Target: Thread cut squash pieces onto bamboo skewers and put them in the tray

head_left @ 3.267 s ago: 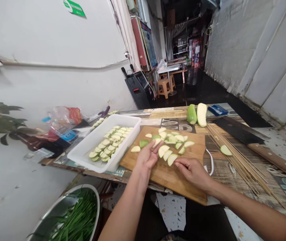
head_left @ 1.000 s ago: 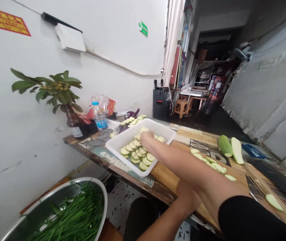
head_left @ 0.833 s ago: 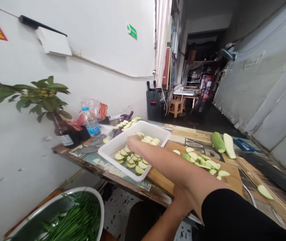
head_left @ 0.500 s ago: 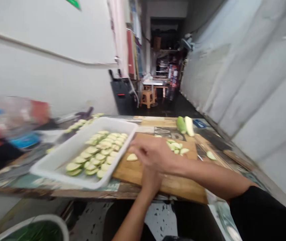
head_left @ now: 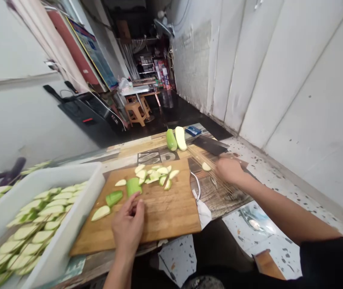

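By the right hand (head_left: pixel 230 170) — thin skewers (head_left: pixel 199 156)

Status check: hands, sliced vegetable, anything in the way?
Left hand over cutting board, near green chunk. Right hand at skewers, grip unclear. Pale slices loose on cutting board. Cleaver close by, possibly in the way.
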Available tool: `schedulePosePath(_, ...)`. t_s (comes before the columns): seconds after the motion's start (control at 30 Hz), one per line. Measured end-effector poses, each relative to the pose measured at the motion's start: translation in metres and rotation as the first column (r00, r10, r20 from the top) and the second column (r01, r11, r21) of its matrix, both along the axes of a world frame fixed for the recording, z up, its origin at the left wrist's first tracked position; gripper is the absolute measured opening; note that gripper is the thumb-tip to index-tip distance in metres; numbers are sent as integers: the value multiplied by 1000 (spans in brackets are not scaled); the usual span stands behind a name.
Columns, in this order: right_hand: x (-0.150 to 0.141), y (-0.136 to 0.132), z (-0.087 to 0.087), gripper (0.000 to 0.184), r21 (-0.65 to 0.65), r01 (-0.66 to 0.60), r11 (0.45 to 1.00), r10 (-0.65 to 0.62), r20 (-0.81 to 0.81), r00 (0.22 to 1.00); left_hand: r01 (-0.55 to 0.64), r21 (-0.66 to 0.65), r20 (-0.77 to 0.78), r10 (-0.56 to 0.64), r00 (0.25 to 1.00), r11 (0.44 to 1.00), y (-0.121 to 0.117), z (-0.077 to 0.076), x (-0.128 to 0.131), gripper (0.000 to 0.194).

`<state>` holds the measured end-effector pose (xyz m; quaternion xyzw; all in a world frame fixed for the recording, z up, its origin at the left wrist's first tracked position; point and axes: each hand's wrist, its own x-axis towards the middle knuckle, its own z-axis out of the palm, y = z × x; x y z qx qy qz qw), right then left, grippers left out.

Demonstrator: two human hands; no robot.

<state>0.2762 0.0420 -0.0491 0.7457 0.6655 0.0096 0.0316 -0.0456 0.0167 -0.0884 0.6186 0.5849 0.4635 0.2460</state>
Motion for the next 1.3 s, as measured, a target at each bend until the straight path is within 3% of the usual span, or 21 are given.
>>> schedulePosePath(0.1,4,4,-11,29,6,-7,1000,7,-29,1000,-69,18,-154,71,986,997,2,7,16,31)
schedulePosePath(0.23,12,9,-13,26,22,-7,1000,9,-63,998,102,109,-329,-61,943,989,10,12,40,29)
schedulePosePath(0.4,18,7,-5,29,73,38,997,-31,-106,994,173,164,-524,-63,849,971,23,16,62,25)
schedulePosePath(0.5,21,3,0,26,169,79,982,-45,-194,980,169,102,-641,-65,765,980,27,20,72,24)
schedulePosePath(0.6,19,-4,7,17,323,87,942,49,-390,920,162,96,-697,-50,715,982,33,26,81,28)
schedulePosePath(0.7,11,-12,12,11,389,121,913,169,-632,756,193,85,-780,-55,624,977,42,33,95,26)
schedulePosePath(0.8,-3,-17,14,12,274,148,950,195,-894,402,220,52,-857,-69,511,974,55,38,107,17)
schedulePosePath(0.9,-15,-18,13,19,201,110,973,197,-979,45,229,20,-864,-98,493,973,64,39,112,11)
schedulePosePath(1.0,-23,-18,13,24,209,101,973,218,-971,-96,294,-23,-799,-195,569,956,70,38,109,10)
schedulePosePath(1.13,-31,-18,16,31,232,68,970,238,-966,-101,423,1,-563,-349,749,906,79,35,96,14)
schedulePosePath(1.23,-40,-17,20,28,262,59,963,265,-963,-41,296,142,-33,-294,955,945,83,36,79,21)
schedulePosePath(1.27,-44,-16,22,27,273,59,960,275,-961,-27,206,145,198,-233,952,968,83,37,72,22)
schedulePosePath(1.3,-49,-15,23,27,278,45,960,279,-960,-22,135,113,405,-170,898,984,82,37,64,23)
